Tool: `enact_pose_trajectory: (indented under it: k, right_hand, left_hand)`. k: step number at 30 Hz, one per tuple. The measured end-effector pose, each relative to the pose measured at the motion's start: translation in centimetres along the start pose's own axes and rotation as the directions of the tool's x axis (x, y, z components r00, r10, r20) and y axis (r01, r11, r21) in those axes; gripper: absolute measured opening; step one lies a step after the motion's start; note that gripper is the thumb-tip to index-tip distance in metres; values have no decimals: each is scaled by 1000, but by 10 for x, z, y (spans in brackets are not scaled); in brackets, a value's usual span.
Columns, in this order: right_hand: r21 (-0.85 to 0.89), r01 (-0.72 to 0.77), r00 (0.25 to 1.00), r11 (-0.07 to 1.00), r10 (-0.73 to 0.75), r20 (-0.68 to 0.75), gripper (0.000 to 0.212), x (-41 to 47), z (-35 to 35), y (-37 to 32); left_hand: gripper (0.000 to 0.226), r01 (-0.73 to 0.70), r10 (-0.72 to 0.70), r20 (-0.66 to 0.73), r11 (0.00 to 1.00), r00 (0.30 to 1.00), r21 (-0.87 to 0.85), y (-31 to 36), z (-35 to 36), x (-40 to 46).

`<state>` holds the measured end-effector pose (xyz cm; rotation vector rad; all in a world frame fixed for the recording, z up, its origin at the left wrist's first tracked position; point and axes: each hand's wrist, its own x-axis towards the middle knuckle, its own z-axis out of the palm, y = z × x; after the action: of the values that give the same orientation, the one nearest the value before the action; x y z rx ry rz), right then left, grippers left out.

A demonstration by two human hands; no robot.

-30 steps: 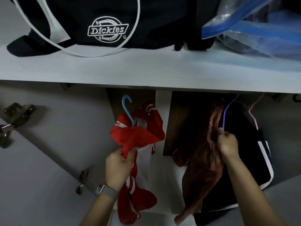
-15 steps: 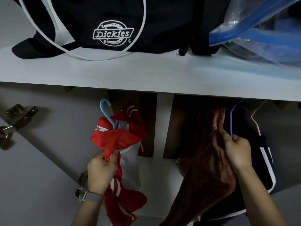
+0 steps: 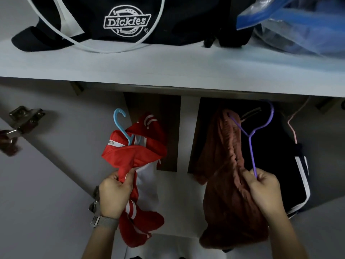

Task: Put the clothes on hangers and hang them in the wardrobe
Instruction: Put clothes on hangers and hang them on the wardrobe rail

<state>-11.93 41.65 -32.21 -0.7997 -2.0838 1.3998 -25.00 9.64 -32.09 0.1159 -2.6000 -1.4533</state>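
Observation:
My left hand (image 3: 115, 195) grips a bunched red and white garment (image 3: 138, 156) that hangs on a light blue hanger (image 3: 121, 126), its hook free below the shelf. My right hand (image 3: 265, 189) holds a brown-red knitted garment (image 3: 224, 184) together with the stem of a purple hanger (image 3: 252, 139). The purple hook reaches up under the shelf; I cannot see whether it sits on a rail. Both hands are inside the wardrobe opening, below the white shelf (image 3: 168, 68).
A black Dickies bag (image 3: 127, 21) and a clear plastic bag with a blue strip (image 3: 298, 25) lie on the shelf. A dark garment with white trim (image 3: 298, 180) hangs on a pink hanger (image 3: 293, 126) at the right. Door hinges (image 3: 24, 116) show at the left.
My right hand has come down and pulled the purple hanger and brown-red garment into clearer view. My left hand, with the red garment, shifted left, then back toward the middle.

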Motion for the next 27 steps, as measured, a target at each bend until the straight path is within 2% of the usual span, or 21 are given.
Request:
enact_pose_trajectory:
  k: [6,13,16,21,27]
  right_hand:
    - [-85,14,997,996,-7,78,46,-16,-9,16]
    - [-225,-12,993,974,38,109,47,-42,-18,26]
    - [-286,-14,997,958,37,73,48,-59,-28,27]
    - [-361,-73,996,930,52,-69,50,-108,-42,20]
    - [-342,-201,966,918,127,-227,53,-180,-61,20]
  left_hand:
    - [50,-18,18,-40,1000,999,-5,-7,0,-25]
    - [51,10,-10,-14,1000,1000,-3,-12,-8,-45]
    - [51,-19,19,28,1000,999,-2,-10,-13,-47]
    - [48,-94,89,137,995,987,27,-7,-17,-49]
    - [31,-184,174,311,983,934,5,-5,-22,-69]
